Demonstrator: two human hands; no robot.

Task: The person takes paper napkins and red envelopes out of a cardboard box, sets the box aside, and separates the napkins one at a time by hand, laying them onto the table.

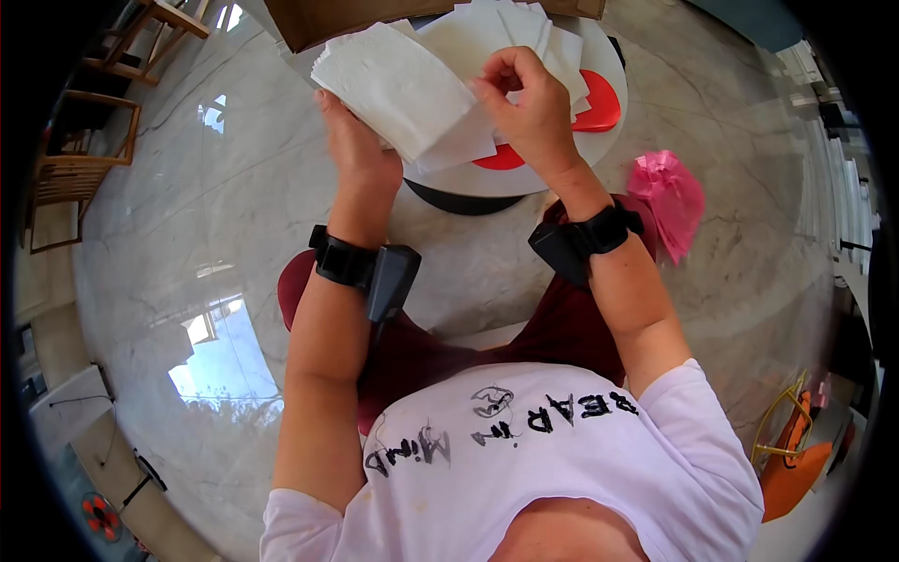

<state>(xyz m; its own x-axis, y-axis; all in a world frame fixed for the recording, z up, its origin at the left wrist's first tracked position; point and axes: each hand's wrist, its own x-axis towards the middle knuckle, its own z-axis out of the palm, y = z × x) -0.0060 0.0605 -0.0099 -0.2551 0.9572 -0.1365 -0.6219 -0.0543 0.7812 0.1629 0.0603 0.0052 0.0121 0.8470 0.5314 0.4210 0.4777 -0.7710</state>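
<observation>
A thick stack of white paper napkins (pixel 398 89) lies tilted in my left hand (pixel 361 150), which grips it from below and along its left side. At the stack's right edge, my right hand (pixel 529 108) has its thumb and forefinger pinched on a napkin corner; the other fingers are curled. More white napkins (pixel 506 28) lie fanned out behind my right hand on a round white table (pixel 599 155). Flat red pieces (pixel 599 101) show from under those napkins. Black bands with dark devices are strapped to both my wrists.
An open cardboard box (pixel 309 23) stands at the table's far side. On the marble floor to the right lies a pink plastic bag (pixel 667 201). Wooden chairs (pixel 84 173) stand at the left, and an orange bag (pixel 796 478) is at lower right.
</observation>
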